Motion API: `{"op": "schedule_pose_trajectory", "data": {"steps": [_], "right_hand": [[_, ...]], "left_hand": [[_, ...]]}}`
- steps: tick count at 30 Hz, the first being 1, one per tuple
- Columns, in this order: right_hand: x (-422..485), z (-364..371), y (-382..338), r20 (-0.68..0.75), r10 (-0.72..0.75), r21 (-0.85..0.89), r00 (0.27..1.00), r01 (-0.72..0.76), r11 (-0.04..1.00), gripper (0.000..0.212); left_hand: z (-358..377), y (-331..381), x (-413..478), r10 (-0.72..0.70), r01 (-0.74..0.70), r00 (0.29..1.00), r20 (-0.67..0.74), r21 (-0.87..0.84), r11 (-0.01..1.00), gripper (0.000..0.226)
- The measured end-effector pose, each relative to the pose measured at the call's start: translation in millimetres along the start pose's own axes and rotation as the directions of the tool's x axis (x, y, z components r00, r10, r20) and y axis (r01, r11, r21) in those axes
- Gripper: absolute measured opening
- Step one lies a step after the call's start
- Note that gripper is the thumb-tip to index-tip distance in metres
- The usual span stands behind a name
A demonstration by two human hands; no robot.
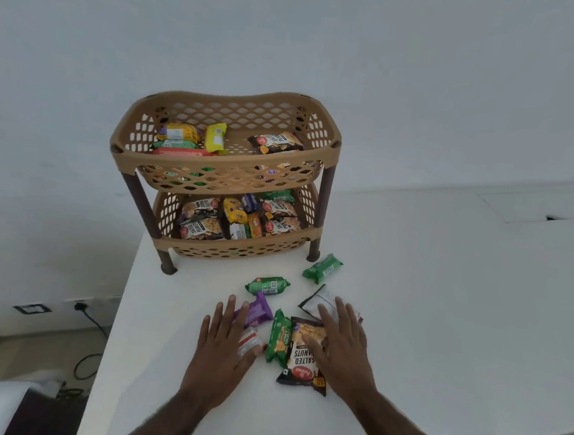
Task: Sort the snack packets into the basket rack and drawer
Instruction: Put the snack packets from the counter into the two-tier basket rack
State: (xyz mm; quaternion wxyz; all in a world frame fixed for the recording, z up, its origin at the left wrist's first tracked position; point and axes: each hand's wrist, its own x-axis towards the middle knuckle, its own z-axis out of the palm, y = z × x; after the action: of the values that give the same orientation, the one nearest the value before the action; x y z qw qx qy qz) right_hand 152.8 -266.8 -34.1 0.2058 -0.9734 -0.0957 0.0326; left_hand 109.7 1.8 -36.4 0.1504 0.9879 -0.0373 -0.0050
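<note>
A tan two-tier basket rack (225, 173) stands at the back of the white table, both tiers holding several snack packets. Loose packets lie in front of it. My left hand (222, 346) lies flat with straight fingers over a purple packet (257, 313) and a red and white packet (247, 342). My right hand (340, 345) lies flat on a salted peanuts packet (302, 356) and a white-backed packet (318, 302). A green packet (279, 335) lies between my hands. Two more green packets (268, 285) (322, 268) lie nearer the rack. No drawer is in view.
The white table (425, 314) has its left edge close to the rack's front left leg (168, 266). Below on the left, a wall socket with a black cable (90, 318) and a dark item sit on the floor.
</note>
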Motion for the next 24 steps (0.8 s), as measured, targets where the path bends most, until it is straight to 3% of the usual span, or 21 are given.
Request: {"op": "schedule_pose_trajectory", "data": {"steps": [4, 10, 17, 22, 24], "right_hand": [[-20.3, -12.3, 5.5, -0.134, 0.001, 0.079, 0.991, 0.010, 0.997, 0.059], [-49.0, -2.3, -0.3, -0.224, -0.118, 0.081, 0.967, 0.139, 0.987, 0.028], [-44.0, 0.9, -38.7, -0.217, -0.290, 0.069, 0.932, 0.311, 0.948, 0.024], [-29.2, -3.7, -59.1, -0.192, -0.473, 0.010, 0.860, 0.484, 0.875, 0.019], [-19.5, -6.4, -68.6, -0.127, -0.526, -0.013, 0.841, 0.529, 0.849, 0.029]], "left_hand": [[-11.4, -7.8, -18.8, -0.044, 0.036, 0.996, -0.072, -0.120, 0.992, 0.076], [-8.2, -1.2, -36.7, -0.105, 0.104, 0.994, -0.021, -0.076, 0.992, 0.073], [-1.2, 3.4, -34.2, -0.128, 0.129, 0.989, -0.075, 0.008, 0.992, 0.059], [-6.7, 3.5, -31.0, -0.146, 0.147, 0.989, 0.019, -0.090, 0.985, 0.060], [-14.8, 1.3, -30.4, -0.107, 0.114, 0.993, 0.049, -0.181, 0.977, 0.065]]}}
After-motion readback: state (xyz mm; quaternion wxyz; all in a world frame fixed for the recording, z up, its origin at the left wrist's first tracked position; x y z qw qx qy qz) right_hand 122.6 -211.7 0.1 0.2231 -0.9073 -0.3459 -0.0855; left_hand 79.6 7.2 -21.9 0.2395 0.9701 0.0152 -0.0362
